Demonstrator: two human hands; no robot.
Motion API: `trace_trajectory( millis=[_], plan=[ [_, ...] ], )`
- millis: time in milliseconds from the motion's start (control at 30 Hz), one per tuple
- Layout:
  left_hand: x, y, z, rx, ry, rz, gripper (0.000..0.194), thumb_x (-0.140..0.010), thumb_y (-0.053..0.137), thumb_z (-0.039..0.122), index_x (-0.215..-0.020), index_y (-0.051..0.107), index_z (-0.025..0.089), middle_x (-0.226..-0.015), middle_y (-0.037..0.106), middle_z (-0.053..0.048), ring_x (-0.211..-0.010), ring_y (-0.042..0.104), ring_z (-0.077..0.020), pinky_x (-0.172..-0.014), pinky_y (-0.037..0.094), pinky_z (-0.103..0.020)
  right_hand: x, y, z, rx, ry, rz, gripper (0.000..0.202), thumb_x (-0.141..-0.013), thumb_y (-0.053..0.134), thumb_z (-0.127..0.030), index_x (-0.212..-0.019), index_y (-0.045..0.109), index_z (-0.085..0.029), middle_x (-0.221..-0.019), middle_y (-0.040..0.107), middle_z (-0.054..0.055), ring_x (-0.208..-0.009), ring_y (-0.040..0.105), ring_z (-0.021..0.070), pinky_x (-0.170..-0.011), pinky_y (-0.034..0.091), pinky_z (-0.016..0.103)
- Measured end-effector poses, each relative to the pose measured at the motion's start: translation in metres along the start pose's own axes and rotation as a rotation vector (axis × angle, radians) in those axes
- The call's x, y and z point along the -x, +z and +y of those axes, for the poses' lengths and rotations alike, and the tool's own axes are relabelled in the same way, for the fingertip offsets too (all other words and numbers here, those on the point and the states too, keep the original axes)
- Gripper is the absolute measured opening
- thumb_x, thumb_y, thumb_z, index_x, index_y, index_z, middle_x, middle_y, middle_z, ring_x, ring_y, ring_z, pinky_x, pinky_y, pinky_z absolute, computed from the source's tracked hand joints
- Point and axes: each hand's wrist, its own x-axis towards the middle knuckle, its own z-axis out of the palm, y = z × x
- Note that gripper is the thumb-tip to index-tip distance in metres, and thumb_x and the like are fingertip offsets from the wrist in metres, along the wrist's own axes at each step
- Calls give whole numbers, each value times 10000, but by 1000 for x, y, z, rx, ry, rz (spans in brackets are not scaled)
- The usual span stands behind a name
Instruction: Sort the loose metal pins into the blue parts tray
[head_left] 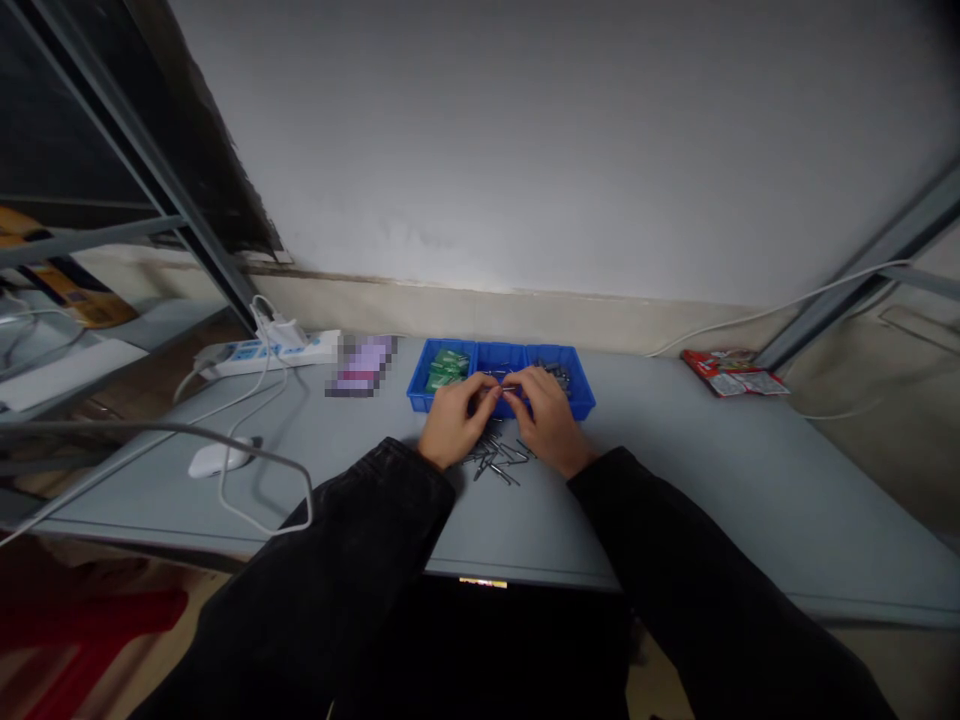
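Observation:
My left hand (454,420) and my right hand (546,418) meet at the front of three joined blue bins (420,392). Fingers of both hands are pinched on a small thin metal piece (511,388) between them. Green packets (448,368) fill the left bin. Some thin pieces lie in the middle bin, partly hidden by my hands. The right bin holds many small grey metal parts (556,373). Below my hands, a loose pile of slim metal pieces (495,462) lies on the grey table (525,530).
A white power strip (322,348) with plugs and cables stands at the back left, beside a blurred purple item (363,364). A white rounded device (219,458) lies nearer, by looping cables. A red packet (733,373) lies at the back right.

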Motion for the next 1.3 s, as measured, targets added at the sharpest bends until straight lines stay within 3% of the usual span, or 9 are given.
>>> trace_trajectory(
  millis=[233,967,1300],
  plan=[
    [0,1,0,-2,-19,-13,178,-998,539,302,-952,647,167,-677,582,31,-601,510,-109,-625,386,-247,-1,1,2,-1,-19,36,119,-1035,441,-226,-956,527,-207,-914,586,56,-862,533,233,-788,404,376],
    [0,-1,1,5,-7,-33,197,-1003,519,298,-953,655,164,-707,637,11,-609,540,-119,-619,405,-253,0,1,6,-7,2,-12,235,-1064,398,-282,-898,550,-218,-903,597,57,-888,533,234,-835,420,396],
    [0,0,1,2,-13,-27,183,-998,531,295,-939,648,167,-672,584,32,-599,520,-111,-622,398,-250,-1,1,4,-4,-6,-12,228,-1061,399,-261,-899,552,-212,-887,597,59,-874,526,233,-823,414,391]
  ],
)
